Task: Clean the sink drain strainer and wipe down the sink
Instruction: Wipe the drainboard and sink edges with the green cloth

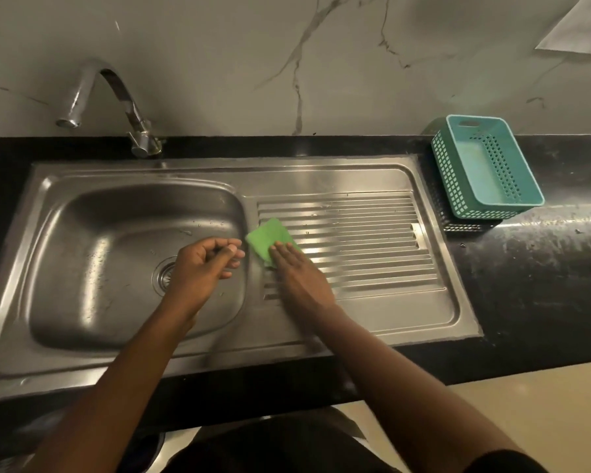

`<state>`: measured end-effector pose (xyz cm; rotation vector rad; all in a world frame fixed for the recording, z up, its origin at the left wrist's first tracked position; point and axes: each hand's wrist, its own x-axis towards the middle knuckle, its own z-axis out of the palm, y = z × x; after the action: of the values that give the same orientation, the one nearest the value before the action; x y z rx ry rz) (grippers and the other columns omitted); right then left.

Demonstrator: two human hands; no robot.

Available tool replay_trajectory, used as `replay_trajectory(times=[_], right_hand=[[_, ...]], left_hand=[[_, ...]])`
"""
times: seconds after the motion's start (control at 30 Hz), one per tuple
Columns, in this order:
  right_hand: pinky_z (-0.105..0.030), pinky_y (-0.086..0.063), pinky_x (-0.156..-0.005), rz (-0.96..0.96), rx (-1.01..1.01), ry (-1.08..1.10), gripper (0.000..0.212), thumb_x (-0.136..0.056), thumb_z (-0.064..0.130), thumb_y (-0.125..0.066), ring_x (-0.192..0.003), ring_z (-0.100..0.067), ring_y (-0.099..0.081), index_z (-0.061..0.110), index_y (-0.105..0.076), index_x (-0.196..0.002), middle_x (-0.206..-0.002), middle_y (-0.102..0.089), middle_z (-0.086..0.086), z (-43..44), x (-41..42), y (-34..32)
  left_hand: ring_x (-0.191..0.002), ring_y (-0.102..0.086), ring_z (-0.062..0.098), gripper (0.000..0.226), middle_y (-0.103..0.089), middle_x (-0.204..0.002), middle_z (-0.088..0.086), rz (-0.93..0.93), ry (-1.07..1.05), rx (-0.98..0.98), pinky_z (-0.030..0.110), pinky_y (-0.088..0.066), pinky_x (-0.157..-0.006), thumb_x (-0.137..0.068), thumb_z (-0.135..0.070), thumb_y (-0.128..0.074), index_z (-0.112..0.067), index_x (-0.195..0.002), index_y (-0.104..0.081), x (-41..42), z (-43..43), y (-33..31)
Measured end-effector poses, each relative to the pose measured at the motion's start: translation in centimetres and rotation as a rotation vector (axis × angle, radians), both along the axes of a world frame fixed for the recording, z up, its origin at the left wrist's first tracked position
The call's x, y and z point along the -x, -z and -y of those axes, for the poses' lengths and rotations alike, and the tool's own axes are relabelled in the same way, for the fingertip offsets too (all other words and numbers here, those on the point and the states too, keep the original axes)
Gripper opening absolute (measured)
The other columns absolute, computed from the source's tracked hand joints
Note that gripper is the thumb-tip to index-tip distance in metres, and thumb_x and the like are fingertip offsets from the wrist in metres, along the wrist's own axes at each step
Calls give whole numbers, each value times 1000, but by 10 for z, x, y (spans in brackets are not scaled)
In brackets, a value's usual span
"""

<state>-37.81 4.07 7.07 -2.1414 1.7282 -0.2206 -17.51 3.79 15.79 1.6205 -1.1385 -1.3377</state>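
A stainless steel sink (pixel 93 240) has its basin on the left and a ribbed drainboard (pixel 362 240) on the right. The round drain strainer (pixel 162 276) sits in the basin floor, partly hidden behind my left hand (pixel 202 268). That hand hovers over the basin's right side with fingers loosely curled and nothing in it. A green scrub pad (pixel 265 237) lies on the drainboard's left end. My right hand (pixel 301 274) lies flat with its fingertips pressing on the pad.
A chrome tap (pixel 116 97) arches over the basin from the back rim. A teal plastic basket (pixel 485 165) stands stacked on a dark one on the black counter (pixel 543 285) right of the sink. A marble wall rises behind.
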Motion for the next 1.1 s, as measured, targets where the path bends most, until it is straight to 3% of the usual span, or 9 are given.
replay_trajectory(times=[0.1, 0.2, 0.27, 0.37, 0.53, 0.7, 0.8, 0.97, 1.1], right_hand=[[-36, -27, -125, -71, 44, 185, 56, -105, 17, -49, -155, -23, -33, 14, -38, -160, -166, -38, -6, -6, 94, -4], [-40, -31, -123, -128, -14, 399, 70, -94, -1, -62, -155, -27, -32, 11, -37, -159, -166, -37, -9, -6, 184, -15], [-44, -32, -124, -140, -58, 488, 67, -91, -4, -60, -152, -32, -35, 7, -43, -154, -163, -41, -14, 3, 198, -18], [-45, -30, -122, -154, -10, 548, 46, -95, -1, -49, -142, -37, -43, -2, -50, -141, -151, -50, -22, 8, 146, -12], [-42, -14, -129, 28, -44, 113, 63, -96, 4, -47, -156, -33, -24, 4, -35, -158, -166, -34, -16, -6, -5, -6], [-42, -34, -121, 41, -33, -81, 57, -95, 8, -53, -150, -31, -38, 11, -48, -152, -160, -46, -10, 13, -4, -14], [-36, -38, -117, 2, 8, 63, 52, -100, 12, -54, -149, -25, -42, 17, -50, -152, -160, -47, -5, 5, 75, -12], [-41, -33, -123, -105, -73, 527, 61, -91, -4, -58, -148, -32, -42, 3, -49, -151, -160, -45, -17, -9, 220, -20], [-46, -29, -125, -201, -64, 578, 55, -97, -1, -48, -151, -40, -32, -5, -41, -151, -160, -39, -26, -2, 173, -11]], left_hand=[[-101, -75, 28, 18, -80, -99, 4, 11, -4, -8, 43, -59, -90, -102, -14, -61, -16, -112, -76, 4, -3, 2], [-102, -73, 34, 18, -80, -100, 7, 1, -27, -10, 49, -58, -92, -102, -11, -60, -13, -112, -75, 9, -6, 4], [-104, -72, 37, 19, -79, -101, 10, -2, -35, -10, 51, -58, -93, -102, -10, -60, -11, -114, -75, 9, -8, 5], [-105, -72, 38, 19, -78, -102, 10, -10, -57, -18, 52, -57, -93, -102, -10, -59, -9, -115, -74, 9, -10, 8], [-103, -72, 37, 18, -79, -99, 8, 0, -65, -17, 47, -58, -90, -102, -10, -60, -13, -111, -75, 15, -5, 10], [-100, -75, 32, 17, -80, -97, 6, 7, -68, -14, 49, -58, -92, -101, -13, -62, -14, -110, -76, 23, 5, 9], [-98, -75, 28, 17, -81, -95, 3, -8, -55, -12, 43, -59, -89, -101, -14, -62, -21, -104, -77, 26, 8, 11], [-93, -76, 20, 16, -81, -94, 0, -13, -38, -15, 36, -59, -84, -101, -14, -62, -21, -105, -77, 24, 6, 15], [-87, -76, 13, 17, -81, -94, -1, -15, -46, -24, 38, -60, -85, -101, -14, -62, -20, -105, -77, 21, 5, 16]])
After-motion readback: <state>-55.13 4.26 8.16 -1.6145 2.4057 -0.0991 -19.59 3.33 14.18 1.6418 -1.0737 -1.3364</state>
